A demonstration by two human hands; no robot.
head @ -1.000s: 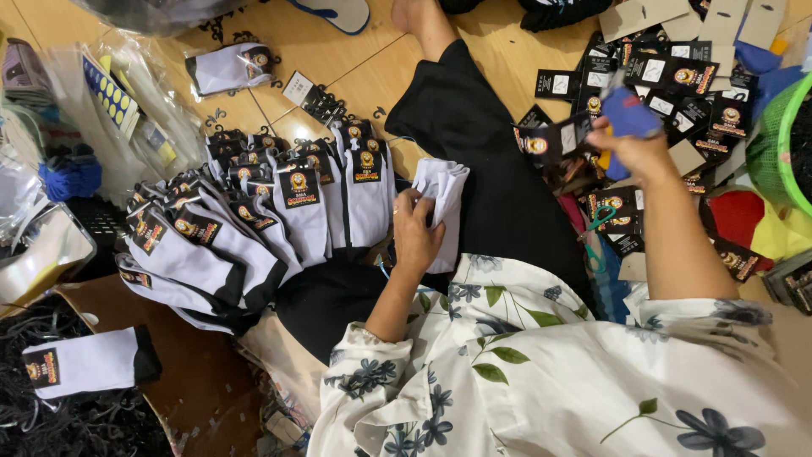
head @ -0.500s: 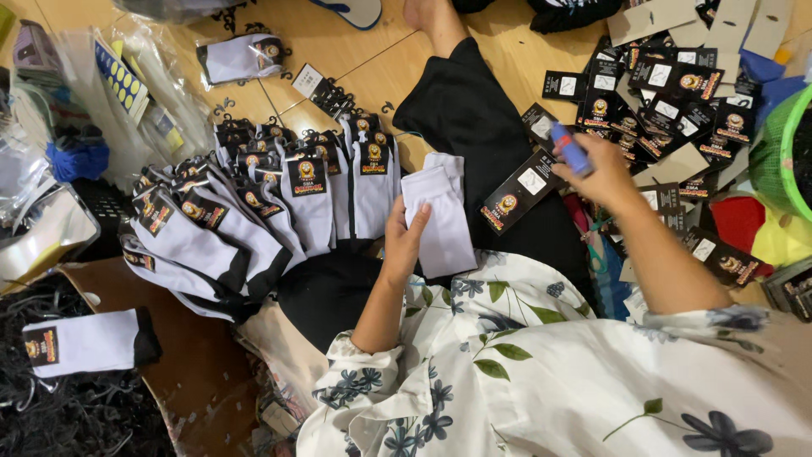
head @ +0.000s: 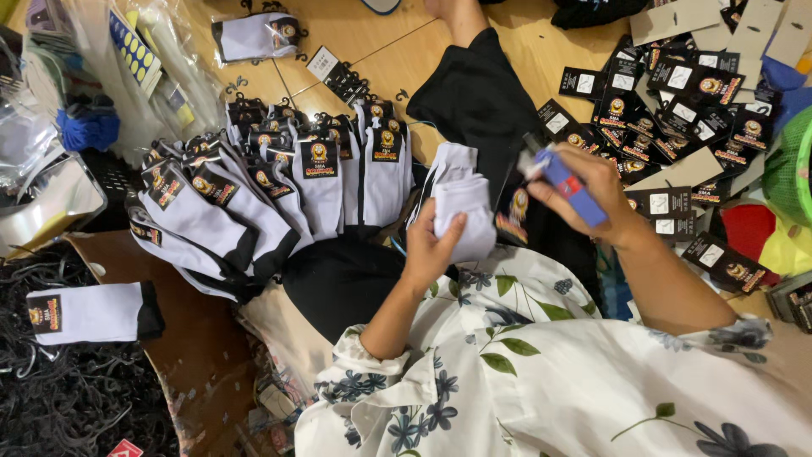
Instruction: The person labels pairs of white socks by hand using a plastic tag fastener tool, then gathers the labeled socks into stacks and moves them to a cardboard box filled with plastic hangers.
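My left hand (head: 430, 247) grips a folded pair of white socks (head: 461, 203) over my lap. My right hand (head: 584, 196) holds a blue tagging tool (head: 568, 184) and a black card label (head: 512, 210), brought right up against the socks. A fan-shaped pile of labelled white socks with black toes (head: 254, 199) lies on the floor to the left. Loose black card labels (head: 668, 93) are scattered on the wooden floor at the upper right.
A single labelled sock (head: 93, 311) lies on black hooks at the lower left. Plastic bags (head: 127, 68) and a clear tray (head: 42, 203) sit at the left. A green basket (head: 791, 165) stands at the right edge. Another sock pair (head: 254, 35) lies at the top.
My right hand has carried the blue tool and a black label from the label pile leftwards to the socks. My left hand has lifted and turned the white socks towards it.
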